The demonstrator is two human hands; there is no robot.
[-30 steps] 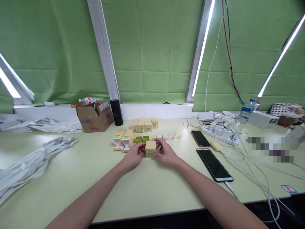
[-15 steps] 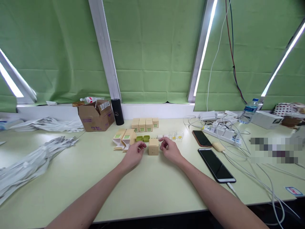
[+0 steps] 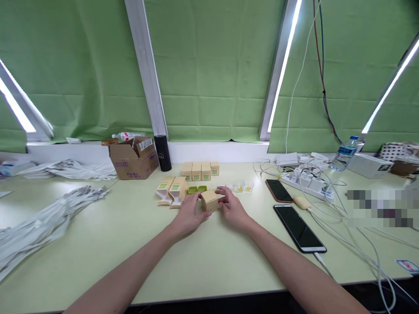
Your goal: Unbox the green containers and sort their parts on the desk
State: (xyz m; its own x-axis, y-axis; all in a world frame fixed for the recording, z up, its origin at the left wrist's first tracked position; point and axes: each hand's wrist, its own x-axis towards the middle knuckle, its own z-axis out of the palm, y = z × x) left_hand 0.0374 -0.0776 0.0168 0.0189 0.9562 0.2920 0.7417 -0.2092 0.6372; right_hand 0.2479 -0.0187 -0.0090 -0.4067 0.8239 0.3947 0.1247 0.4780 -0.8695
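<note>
A small closed cardboard box (image 3: 209, 202) stands between my hands, turned at an angle. My left hand (image 3: 189, 217) grips its left side, the thumb across the front and the fingers behind. At the right side, my right hand (image 3: 233, 210) has curled fingers against the box. Just behind are two small green trays (image 3: 193, 189), partly covered by the box and hands. Two flattened cartons (image 3: 177, 190) with green labels lie left of them. Clear cups (image 3: 238, 187) with yellow bits inside sit beyond my right hand.
Several closed small boxes (image 3: 196, 171) stand in a row at the back. A larger carton (image 3: 132, 159) and a black cylinder (image 3: 163, 152) are to the left, near white straps (image 3: 52, 216). Phones (image 3: 299, 228), cables and a power strip (image 3: 309, 185) occupy the right.
My left hand has closed on the small box, and the box has turned from facing me squarely to an angle. My right fingers have come against its right side.
</note>
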